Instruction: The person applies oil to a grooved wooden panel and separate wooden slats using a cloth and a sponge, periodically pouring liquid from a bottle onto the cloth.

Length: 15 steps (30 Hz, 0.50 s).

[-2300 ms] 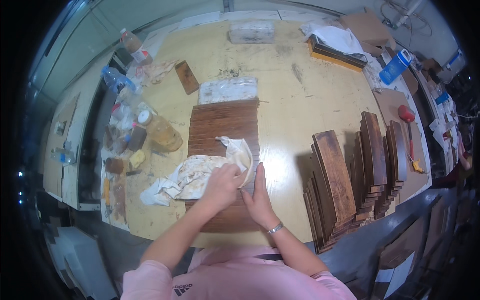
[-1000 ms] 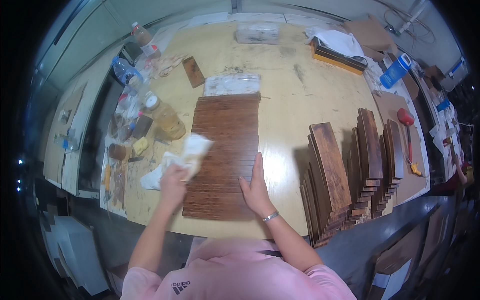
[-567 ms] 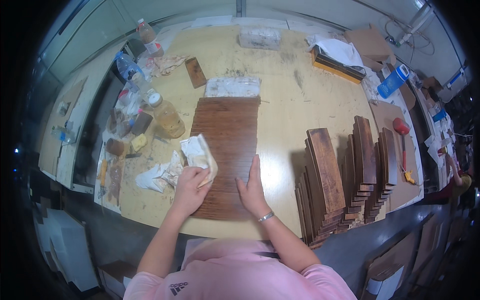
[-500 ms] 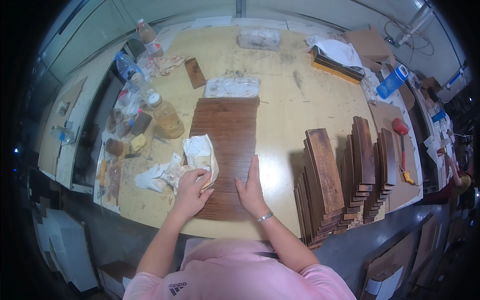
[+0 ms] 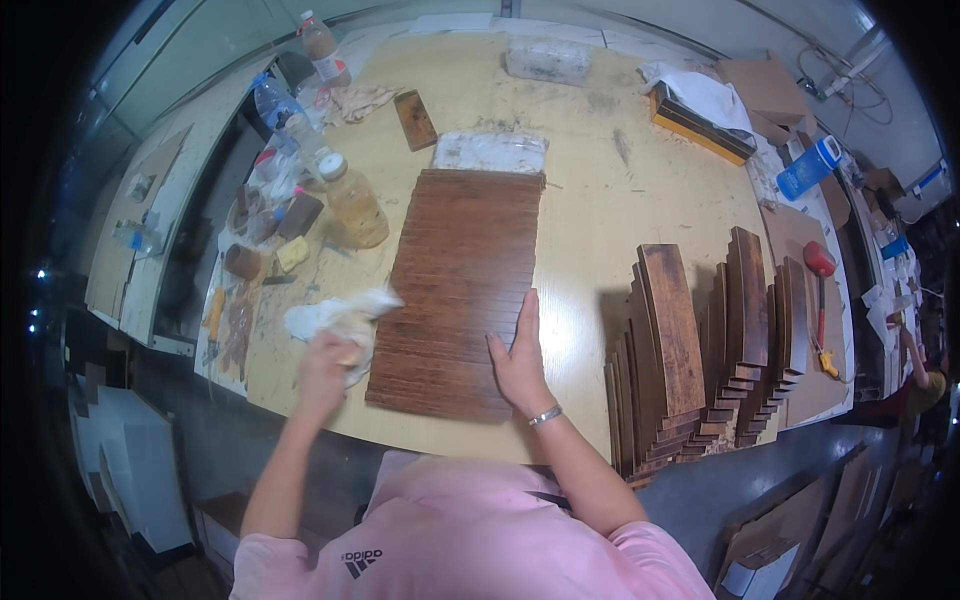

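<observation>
Brown wooden strips lie edge to edge in a long panel in front of me, against a white wrapped block at the far end. My left hand, blurred by motion, is closed around a white, yellow-stained cloth just off the panel's left edge. Along the right edge rests my right hand, fingers stretched forward and thumb over the strips; it grips nothing.
Stacks of dark wooden boards stand at the right, with a red-headed mallet beyond. Left of the panel are a jar of yellowish liquid, a dark block and a yellow lump. A blue bottle lies far right.
My left hand has drawn the cloth off the panel, to the left and nearer me. The right hand stays at the panel's right edge. The whole view has shifted slightly.
</observation>
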Motion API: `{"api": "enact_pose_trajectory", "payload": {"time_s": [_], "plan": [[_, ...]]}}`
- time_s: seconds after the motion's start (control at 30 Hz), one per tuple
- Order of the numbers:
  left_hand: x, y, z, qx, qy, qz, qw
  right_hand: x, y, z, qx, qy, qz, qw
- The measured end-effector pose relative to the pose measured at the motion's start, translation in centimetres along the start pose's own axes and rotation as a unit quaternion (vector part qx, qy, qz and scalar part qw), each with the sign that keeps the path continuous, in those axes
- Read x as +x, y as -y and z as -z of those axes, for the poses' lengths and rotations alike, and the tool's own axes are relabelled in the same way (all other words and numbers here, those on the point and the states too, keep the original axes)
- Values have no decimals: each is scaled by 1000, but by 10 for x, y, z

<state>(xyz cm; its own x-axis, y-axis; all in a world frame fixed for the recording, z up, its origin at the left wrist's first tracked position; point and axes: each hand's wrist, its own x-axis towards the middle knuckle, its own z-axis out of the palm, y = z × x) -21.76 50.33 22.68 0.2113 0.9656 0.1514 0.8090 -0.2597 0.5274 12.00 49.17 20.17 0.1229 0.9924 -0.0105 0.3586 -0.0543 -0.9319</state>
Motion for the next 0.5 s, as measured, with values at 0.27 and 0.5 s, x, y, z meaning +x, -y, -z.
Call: {"api": "enact_pose_trajectory", "payload": {"time_s": [0.27, 0.5], "plan": [[-1, -133, -1, -160, -16, -52, 986, -67, 24, 53, -106, 160, 25, 981], [-36, -119, -30, 115, 194, -232, 946, -68, -24, 21, -131, 77, 142, 978]]}}
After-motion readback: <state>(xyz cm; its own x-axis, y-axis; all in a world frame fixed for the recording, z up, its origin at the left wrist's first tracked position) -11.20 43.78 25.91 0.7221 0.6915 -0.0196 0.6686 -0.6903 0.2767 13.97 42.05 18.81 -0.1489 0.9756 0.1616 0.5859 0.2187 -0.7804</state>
